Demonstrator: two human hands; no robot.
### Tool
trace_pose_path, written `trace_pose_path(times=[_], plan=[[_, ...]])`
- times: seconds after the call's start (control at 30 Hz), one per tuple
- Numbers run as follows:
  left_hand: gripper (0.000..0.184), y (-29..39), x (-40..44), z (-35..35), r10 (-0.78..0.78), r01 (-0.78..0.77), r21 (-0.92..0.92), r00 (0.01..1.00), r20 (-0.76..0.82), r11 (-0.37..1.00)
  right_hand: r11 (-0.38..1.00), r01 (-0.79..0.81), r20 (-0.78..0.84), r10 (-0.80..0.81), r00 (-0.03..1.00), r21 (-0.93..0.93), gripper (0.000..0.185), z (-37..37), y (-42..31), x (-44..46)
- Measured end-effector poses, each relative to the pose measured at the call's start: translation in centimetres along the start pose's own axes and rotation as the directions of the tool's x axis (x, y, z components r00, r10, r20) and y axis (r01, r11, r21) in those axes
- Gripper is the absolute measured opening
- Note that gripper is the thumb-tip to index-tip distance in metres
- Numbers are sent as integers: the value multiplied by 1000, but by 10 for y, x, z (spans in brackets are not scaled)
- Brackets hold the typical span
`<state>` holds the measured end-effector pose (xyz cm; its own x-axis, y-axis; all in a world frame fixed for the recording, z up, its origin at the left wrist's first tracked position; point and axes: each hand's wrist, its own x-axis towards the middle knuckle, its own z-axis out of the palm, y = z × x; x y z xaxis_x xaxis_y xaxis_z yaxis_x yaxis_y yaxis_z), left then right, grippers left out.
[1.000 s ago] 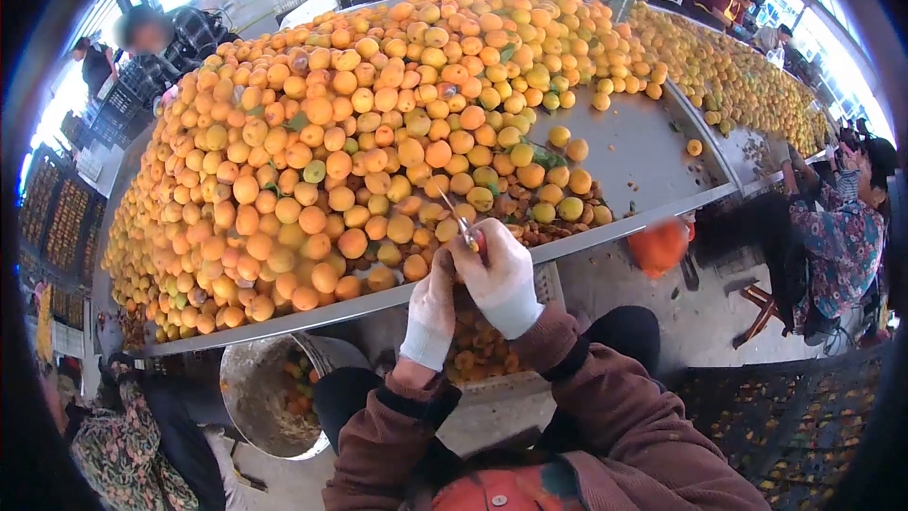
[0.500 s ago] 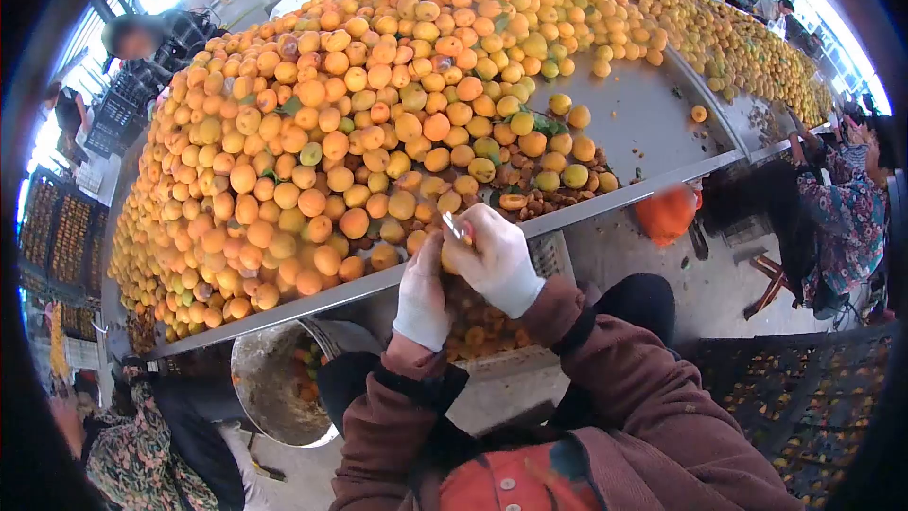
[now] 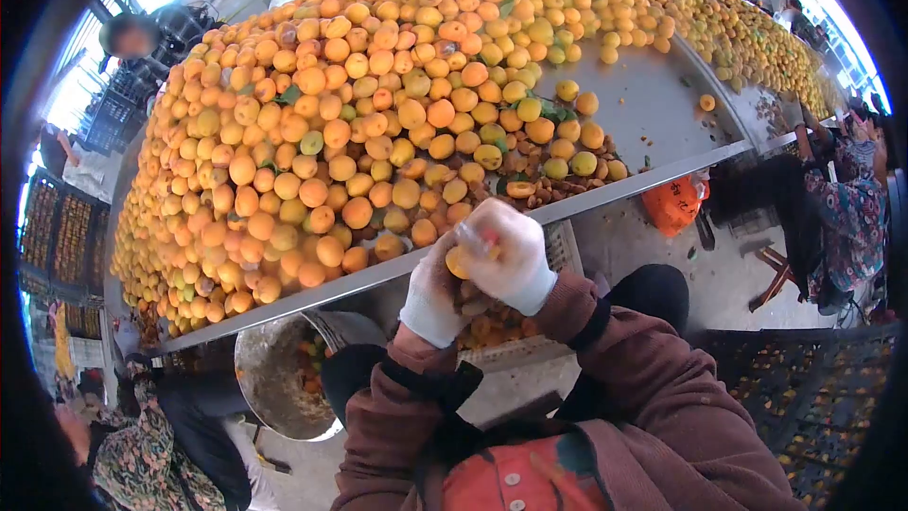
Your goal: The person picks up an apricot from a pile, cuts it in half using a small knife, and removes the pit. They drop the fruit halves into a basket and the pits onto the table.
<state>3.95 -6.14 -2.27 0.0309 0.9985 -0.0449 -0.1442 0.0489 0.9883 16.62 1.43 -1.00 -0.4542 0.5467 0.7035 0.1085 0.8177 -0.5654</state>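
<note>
Orange and yellow apricots (image 3: 340, 132) lie heaped on a metal table (image 3: 653, 104). At its near edge, my gloved left hand (image 3: 435, 293) is closed round a yellow-orange apricot (image 3: 458, 263), partly hidden between the hands. My right hand (image 3: 509, 257), in a white glove, is closed against it from the right. It grips a knife, of which only a blurred reddish part (image 3: 490, 240) shows; the blade cannot be made out. Below the hands, a crate (image 3: 511, 352) holds orange fruit pieces.
A dirty white bucket (image 3: 274, 374) with scraps stands below the table's edge, left of my knees. An orange bag (image 3: 672, 203) hangs under the edge at the right. Dark trays (image 3: 804, 397) lie lower right. People sit at both sides and across the table.
The knife blade, visible earlier above my hands, has dropped out of clear sight. A yellow-orange fruit now shows between my hands. The view has shifted slightly.
</note>
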Motion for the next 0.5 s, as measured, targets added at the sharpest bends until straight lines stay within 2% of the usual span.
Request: trace_pose_path(times=[0.03, 0.07, 0.1, 0.13, 0.17, 0.2, 0.23, 0.27, 0.33, 0.37, 0.4, 0.43, 0.47, 0.5], plan=[[44, 2, 1, 4, 112, -90, 219, 989, -93, 972, 880, -333, -127, 394, 910, 339, 13, 4, -2, 2], [41, 7, 3, 8, 244, -155, 430, 956, -160, 889, 556, -510, -101, 734, 671, 656, 7, 5, -2, 4], [28, 24, 5, 14, 117, -96, 116, 973, -197, 989, 332, -572, 54, 831, 554, 750, 11, -6, -3, 10], [28, 21, 9, 10, 126, -105, 110, 971, -204, 988, 340, -575, 57, 826, 561, 744, 11, -6, 4, 7], [23, 16, 13, 2, -4, -43, -226, 980, -201, 973, 435, -564, 23, 777, 629, 702, 11, -1, 13, -1], [24, 20, 16, -2, -123, 23, -533, 981, -152, 846, 525, -541, -8, 722, 692, 658, 11, 0, 10, 3], [38, 24, 16, -1, -120, 43, -288, 959, -255, 957, 161, -548, 193, 825, 531, 821, 12, -6, 4, 4], [38, 28, 17, 3, -115, 37, -289, 959, -260, 957, 162, -550, 197, 821, 536, 819, 12, -8, 1, 10], [42, 32, 18, 9, 29, -66, -69, 899, -436, 995, 37, -636, 273, 882, 383, 771, 16, -11, -1, 14], [42, 30, 18, 6, 29, -66, -69, 899, -438, 995, 37, -637, 274, 882, 383, 770, 16, -11, 5, 9], [44, 28, 17, 0, -18, -24, -108, 928, -372, 994, 454, -734, 134, 799, 586, 505, 18, -12, 11, 4], [46, 24, 18, -3, -64, 21, -144, 951, -302, 989, 766, -632, 88, 626, 775, 121, 20, -13, 16, 1], [46, 19, 22, -3, -61, 18, -144, 952, -300, 989, 767, -630, 85, 624, 776, 119, 20, -14, 20, -2], [53, 15, 26, -1, 86, -78, 37, 939, -333, 996, 823, -567, 49, 568, 822, -16, 21, -17, 17, 3]])
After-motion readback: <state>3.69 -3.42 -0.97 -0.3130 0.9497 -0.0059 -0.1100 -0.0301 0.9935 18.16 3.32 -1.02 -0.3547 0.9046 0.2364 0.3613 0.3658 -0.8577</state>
